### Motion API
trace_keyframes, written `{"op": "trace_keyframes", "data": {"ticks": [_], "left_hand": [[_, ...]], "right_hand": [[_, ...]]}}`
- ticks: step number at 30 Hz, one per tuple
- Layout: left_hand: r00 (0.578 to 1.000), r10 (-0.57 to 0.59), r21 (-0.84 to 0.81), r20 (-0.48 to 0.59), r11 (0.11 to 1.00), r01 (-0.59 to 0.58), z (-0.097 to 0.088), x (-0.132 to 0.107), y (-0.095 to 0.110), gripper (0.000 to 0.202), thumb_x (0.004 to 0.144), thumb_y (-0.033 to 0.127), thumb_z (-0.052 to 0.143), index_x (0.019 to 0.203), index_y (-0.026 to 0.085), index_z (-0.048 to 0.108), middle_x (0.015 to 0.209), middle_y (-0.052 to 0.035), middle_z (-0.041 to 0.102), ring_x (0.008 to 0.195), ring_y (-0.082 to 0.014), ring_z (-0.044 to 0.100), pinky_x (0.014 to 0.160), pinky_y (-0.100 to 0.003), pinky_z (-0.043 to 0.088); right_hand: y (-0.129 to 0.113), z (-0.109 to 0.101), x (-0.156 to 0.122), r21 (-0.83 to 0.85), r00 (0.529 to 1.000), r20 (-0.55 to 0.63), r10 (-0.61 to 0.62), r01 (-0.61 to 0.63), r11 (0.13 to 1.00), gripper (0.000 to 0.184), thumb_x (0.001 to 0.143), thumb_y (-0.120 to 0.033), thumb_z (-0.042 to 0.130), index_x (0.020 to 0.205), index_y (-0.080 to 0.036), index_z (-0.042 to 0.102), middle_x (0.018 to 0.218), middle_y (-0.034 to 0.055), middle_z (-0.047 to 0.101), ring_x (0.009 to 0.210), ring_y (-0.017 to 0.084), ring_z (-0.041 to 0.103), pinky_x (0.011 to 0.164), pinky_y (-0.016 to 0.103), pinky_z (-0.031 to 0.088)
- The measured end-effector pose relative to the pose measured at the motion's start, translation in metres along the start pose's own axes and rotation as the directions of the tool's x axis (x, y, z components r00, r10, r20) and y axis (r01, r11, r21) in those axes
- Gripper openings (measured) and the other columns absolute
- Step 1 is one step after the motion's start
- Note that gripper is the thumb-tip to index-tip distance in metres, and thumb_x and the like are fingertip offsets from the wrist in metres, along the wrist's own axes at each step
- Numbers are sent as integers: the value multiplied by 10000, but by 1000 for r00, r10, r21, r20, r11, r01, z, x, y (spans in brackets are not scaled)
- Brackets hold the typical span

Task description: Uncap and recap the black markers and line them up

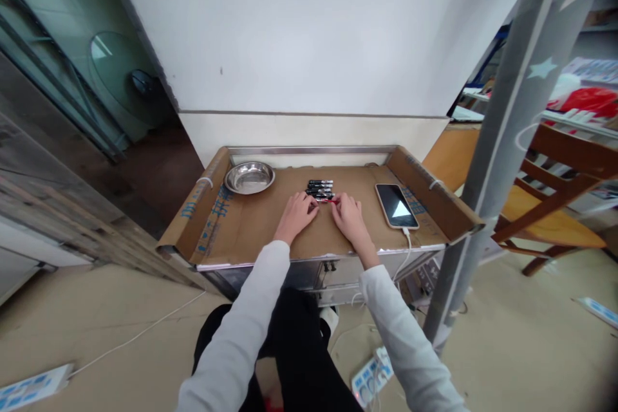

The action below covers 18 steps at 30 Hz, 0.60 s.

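Note:
On the brown cardboard surface [255, 232] lies a short stack of black markers [320, 185], side by side with their lengths running left to right. Just in front of them, a slim pen with a red end [332, 201] spans the gap between my hands. My left hand [298, 214] is closed, its fingertips pinched at the pen's left end. At the red end, the thumb and fingers of my right hand [349, 216] are pressed together. My fingers hide most of the pen, so its exact kind is unclear.
A shiny round metal dish [250, 178] stands at the back left. To the right lies a phone [396, 206] with a white charging cable [409, 244]. Folded cardboard walls [432, 190] border the sides. A grey metal post [502, 141] rises at the right, before a wooden chair [555, 206].

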<state>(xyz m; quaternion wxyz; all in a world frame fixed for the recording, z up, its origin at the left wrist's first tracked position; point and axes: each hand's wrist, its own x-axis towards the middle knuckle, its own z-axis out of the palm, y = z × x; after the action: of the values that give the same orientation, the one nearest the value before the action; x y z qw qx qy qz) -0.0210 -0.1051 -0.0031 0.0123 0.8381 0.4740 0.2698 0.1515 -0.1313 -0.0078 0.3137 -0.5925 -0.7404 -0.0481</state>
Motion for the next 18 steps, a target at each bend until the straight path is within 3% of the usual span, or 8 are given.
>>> {"op": "trace_keyframes", "data": {"ticks": [4, 10, 13, 16, 18], "left_hand": [[999, -23, -70, -33, 997, 21, 0, 2, -2, 89, 847, 248, 509, 863, 190, 574, 903, -56, 588, 888, -202, 529, 833, -341, 403], [964, -204, -358, -168, 924, 133, -1, 3, -7, 140, 875, 213, 466, 986, 195, 551, 931, -53, 633, 866, -168, 584, 818, -309, 450], [953, -260, -492, -157, 857, 153, -2, 4, -10, 245, 881, 241, 474, 1109, 207, 557, 965, -51, 665, 858, -161, 616, 821, -307, 467], [941, -311, -631, -132, 759, 162, -2, 6, -15, 220, 867, 284, 503, 1021, 194, 632, 954, -59, 694, 837, -167, 641, 809, -311, 484], [937, -337, -754, -96, 639, 152, -1, 7, -19, 215, 846, 324, 537, 943, 172, 653, 930, -71, 706, 837, -173, 654, 812, -315, 494]], "right_hand": [[0, -1, 2, 61, 1000, -4, 11, -11, 998, 195, 925, -232, 322, 999, -160, 488, 938, 97, 631, 857, 206, 566, 785, 315, 362], [3, -2, 3, 138, 1000, 3, -22, 21, 990, 275, 923, -230, 328, 1120, -156, 504, 1002, 115, 642, 885, 220, 578, 774, 316, 414], [6, -4, 8, 121, 999, 14, -41, 39, 992, 307, 918, -219, 340, 1137, -181, 553, 1028, 103, 654, 913, 221, 576, 802, 329, 412], [9, -3, 18, 100, 1000, 9, -20, 19, 995, 288, 913, -203, 354, 1042, -193, 611, 1003, 88, 668, 934, 223, 571, 821, 334, 399], [10, 2, 25, 125, 999, -28, 17, -13, 992, 277, 914, -204, 352, 1018, -190, 608, 1011, 86, 666, 937, 222, 572, 829, 333, 395]]}}
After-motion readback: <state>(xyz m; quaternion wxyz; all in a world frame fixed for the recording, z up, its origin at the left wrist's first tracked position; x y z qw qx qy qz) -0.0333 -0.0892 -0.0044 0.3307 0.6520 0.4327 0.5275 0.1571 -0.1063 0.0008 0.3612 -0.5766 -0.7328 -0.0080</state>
